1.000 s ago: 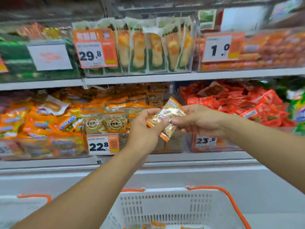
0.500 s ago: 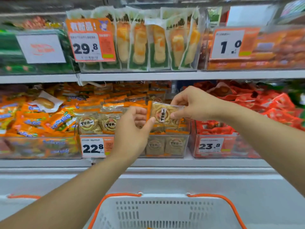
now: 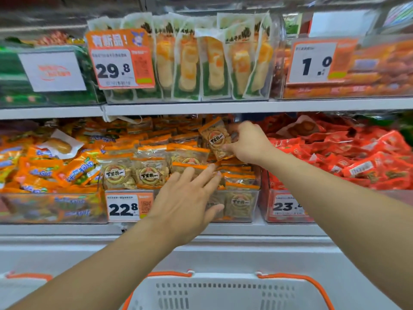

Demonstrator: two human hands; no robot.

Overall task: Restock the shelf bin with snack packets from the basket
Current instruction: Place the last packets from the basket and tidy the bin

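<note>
My right hand (image 3: 249, 143) grips one clear snack packet (image 3: 215, 138) with an orange top strip and a round label, held upright over the back right of the clear shelf bin (image 3: 242, 205). That bin carries a 22.8 price tag (image 3: 128, 208) and holds several packets of the same kind (image 3: 148, 173). My left hand (image 3: 187, 201) is spread flat, fingers apart, in front of the bin with its fingertips on the front packets. It holds nothing. The white basket (image 3: 223, 291) with orange handles sits at the bottom edge; its contents are out of view.
A bin of orange and blue wrapped snacks (image 3: 44, 171) stands to the left, and a bin of red packets (image 3: 348, 157) to the right. The upper shelf (image 3: 223, 107) hangs just above the bins, with upright white and green packs (image 3: 201, 59). A white ledge (image 3: 223, 249) runs below.
My left hand has let go of the packet and dropped to the front of the bin, fingers spread. My right hand has carried the packet up and back over the bin.
</note>
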